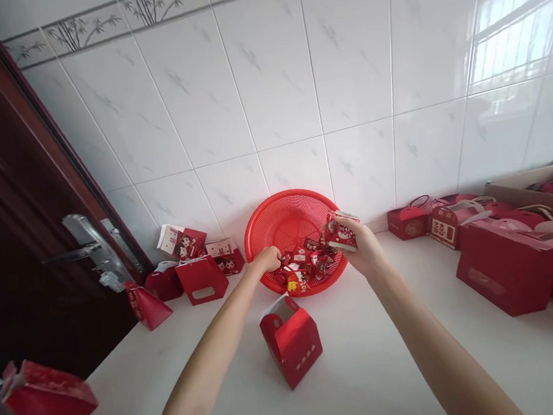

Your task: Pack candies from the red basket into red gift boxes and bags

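Note:
A red plastic basket [291,201] leans against the tiled wall, with several red wrapped candies [305,262] in its lower part. My left hand [267,260] is at the basket's left side, fingers closed; what they hold, if anything, is hidden. At the basket's right rim, my right hand [361,246] grips a red and white packet [341,231]. In front of the basket, an open red box [298,344] stands on the white table [358,368], touched by neither hand.
Several red boxes [203,280] stand at the left by a dark door [28,190], and more [46,395] lie at the near left. On the right are many red gift boxes [507,268] and a cardboard carton [512,189].

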Tool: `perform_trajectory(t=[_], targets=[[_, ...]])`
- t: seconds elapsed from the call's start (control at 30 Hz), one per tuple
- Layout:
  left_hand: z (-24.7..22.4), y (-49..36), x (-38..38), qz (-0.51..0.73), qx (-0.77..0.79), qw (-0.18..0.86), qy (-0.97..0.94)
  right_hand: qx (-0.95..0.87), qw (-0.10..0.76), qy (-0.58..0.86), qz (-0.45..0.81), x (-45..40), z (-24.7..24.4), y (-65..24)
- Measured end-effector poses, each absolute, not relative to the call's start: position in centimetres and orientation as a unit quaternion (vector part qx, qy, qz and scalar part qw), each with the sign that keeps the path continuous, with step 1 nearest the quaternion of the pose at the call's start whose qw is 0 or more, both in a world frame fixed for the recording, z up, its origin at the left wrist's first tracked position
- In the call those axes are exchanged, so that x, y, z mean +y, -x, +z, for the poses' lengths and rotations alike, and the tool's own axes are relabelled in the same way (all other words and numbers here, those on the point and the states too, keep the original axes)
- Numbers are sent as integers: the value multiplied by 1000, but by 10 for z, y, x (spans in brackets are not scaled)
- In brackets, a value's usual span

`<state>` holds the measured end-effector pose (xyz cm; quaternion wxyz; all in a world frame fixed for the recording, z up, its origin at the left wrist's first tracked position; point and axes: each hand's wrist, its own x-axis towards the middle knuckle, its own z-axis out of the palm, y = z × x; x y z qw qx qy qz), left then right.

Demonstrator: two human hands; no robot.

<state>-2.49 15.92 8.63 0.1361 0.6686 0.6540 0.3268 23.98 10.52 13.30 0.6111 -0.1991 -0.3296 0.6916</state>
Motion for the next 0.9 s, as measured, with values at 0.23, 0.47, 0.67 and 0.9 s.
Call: perform_trajectory(t=[0.23,0.47,0.67,0.9], targets=[[81,20,160,124,727,162,-656,-329,608,194,696,99,137,-238],[80,19,157,197,720,139,-651,-330,596,212,701,98,135,-235],[80,27,152,327,678,149,-641,-336,594,198,703,102,130,-234],[78,27,147,415,623,162,-643,-345,589,200,702,107,124,-229]])
